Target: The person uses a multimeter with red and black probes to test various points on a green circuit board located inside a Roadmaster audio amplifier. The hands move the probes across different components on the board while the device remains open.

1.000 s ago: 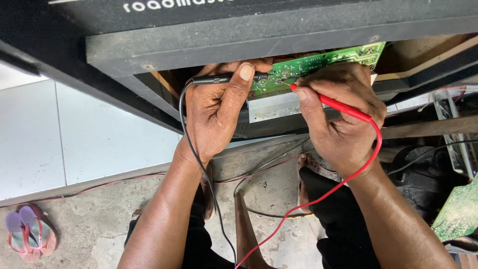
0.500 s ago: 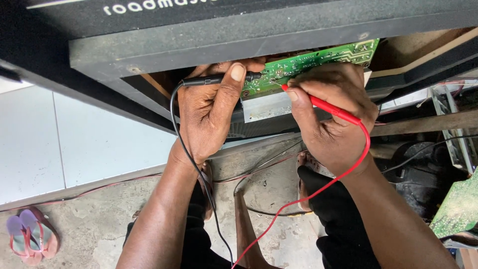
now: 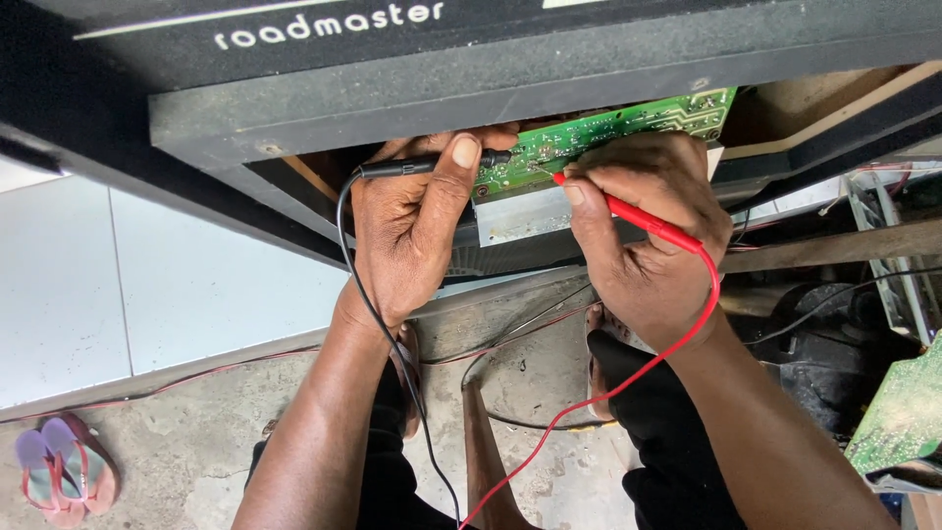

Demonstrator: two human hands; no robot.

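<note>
Both hands have shifted slightly up and left in view since a second ago, though their grips look unchanged. Left hand (image 3: 417, 231) pinches a black test probe (image 3: 432, 164) between thumb and fingers, its tip lying against the left edge of a green circuit board (image 3: 608, 137). Right hand (image 3: 643, 236) pinches a red test probe (image 3: 638, 218), tip touching the board's lower edge — the board sits just above and between both hands, tucked under a black cabinet (image 3: 491, 88). Black lead (image 3: 378, 334) and red lead (image 3: 628, 383) trail down past the wrists. Pink sandals (image 3: 64, 471) lie on the concrete floor (image 3: 196, 432) — well apart, lower left.
</note>
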